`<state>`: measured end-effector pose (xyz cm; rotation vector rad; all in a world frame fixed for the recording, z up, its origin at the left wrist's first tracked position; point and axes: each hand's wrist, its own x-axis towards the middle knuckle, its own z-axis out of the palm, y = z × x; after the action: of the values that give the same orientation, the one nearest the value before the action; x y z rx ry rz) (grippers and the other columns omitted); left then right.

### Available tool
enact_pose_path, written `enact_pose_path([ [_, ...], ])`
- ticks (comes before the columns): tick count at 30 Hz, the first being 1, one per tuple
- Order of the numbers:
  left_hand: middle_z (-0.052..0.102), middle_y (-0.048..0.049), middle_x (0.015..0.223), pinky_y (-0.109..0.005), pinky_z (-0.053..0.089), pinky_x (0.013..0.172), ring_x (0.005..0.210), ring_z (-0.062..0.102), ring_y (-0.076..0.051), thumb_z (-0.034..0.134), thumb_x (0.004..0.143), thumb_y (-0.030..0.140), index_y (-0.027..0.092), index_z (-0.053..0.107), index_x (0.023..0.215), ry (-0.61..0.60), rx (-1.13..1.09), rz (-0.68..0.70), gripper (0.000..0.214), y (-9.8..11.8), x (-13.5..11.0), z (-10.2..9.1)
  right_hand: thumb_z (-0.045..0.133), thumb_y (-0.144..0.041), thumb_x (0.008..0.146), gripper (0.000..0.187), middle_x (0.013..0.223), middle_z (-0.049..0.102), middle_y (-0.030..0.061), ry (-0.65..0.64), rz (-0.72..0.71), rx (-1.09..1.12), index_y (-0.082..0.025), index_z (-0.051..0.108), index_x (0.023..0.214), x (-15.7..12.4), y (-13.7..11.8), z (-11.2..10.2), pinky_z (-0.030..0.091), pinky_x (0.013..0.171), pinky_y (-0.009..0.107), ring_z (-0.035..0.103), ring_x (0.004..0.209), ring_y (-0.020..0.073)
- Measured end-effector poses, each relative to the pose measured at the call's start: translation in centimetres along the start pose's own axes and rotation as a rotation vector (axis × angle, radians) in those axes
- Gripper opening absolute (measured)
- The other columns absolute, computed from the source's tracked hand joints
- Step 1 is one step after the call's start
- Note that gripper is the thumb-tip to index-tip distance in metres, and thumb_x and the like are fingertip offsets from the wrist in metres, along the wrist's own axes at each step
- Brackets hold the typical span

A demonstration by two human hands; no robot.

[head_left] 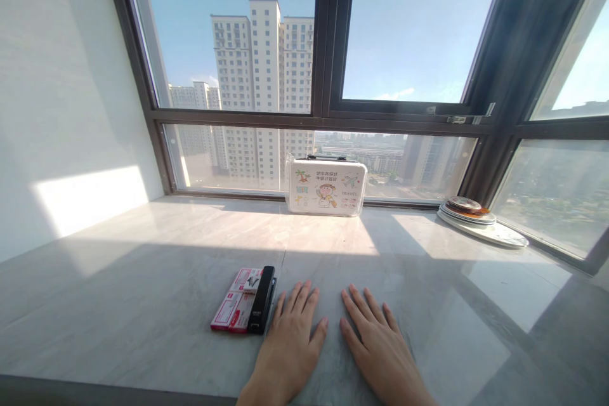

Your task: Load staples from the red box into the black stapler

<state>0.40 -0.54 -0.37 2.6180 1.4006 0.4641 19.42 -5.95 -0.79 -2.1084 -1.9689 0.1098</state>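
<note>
My left hand [292, 342] lies palm down on the grey marbled sill, fingers stretched forward, holding nothing. Just left of it is a black stapler [262, 301], its long side close to my little finger. Against the stapler's left side lie small red-and-white boxes [231, 312], one with a stapler picture on it. My right hand [373, 342] rests flat on the stone too, fingers spread and free of any object. Bare surface separates the two thumbs.
A white case [327, 188] with cartoon prints and a dark handle stands upright against the window. Stacked plates or lids [469, 216] sit in the right back corner. A white wall [61, 108] bounds the left, and dark window frames [328, 119] close off the back.
</note>
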Motion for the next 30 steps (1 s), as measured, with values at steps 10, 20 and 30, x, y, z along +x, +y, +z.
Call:
enact_pose_path([
  [10,0.029,-0.001,0.163,-0.054,0.019,0.125,0.153,0.021,-0.024,0.027,0.103,0.052,0.028,0.036,0.155,-0.003,0.007,0.004,0.058,-0.04,-0.03,0.11,0.028,-0.052,0.102,0.058,0.163,0.02,-0.0072,-0.004,0.004,-0.005,-0.033,0.029,0.157,-0.15,0.02,0.02,0.017,0.123,0.055,0.012,0.153,0.0263],
  [20,0.03,-0.0011,0.163,-0.054,0.019,0.125,0.152,0.022,-0.025,0.028,0.103,0.051,0.028,0.037,0.155,0.013,0.002,0.005,0.057,-0.12,0.05,0.22,0.029,-0.053,0.102,0.058,0.163,0.022,-0.007,0.003,0.0,-0.001,-0.035,0.03,0.157,0.11,0.14,0.1,0.017,0.123,0.055,0.014,0.153,0.0272],
  [30,0.03,-0.0019,0.163,-0.054,0.019,0.125,0.152,0.022,-0.024,0.028,0.103,0.051,0.027,0.037,0.154,0.006,0.0,0.009,0.057,-0.11,0.05,0.06,0.028,-0.053,0.102,0.058,0.163,0.02,-0.0075,-0.005,0.002,0.006,-0.034,0.029,0.157,-0.02,0.13,0.07,0.017,0.123,0.055,0.013,0.153,0.0264],
])
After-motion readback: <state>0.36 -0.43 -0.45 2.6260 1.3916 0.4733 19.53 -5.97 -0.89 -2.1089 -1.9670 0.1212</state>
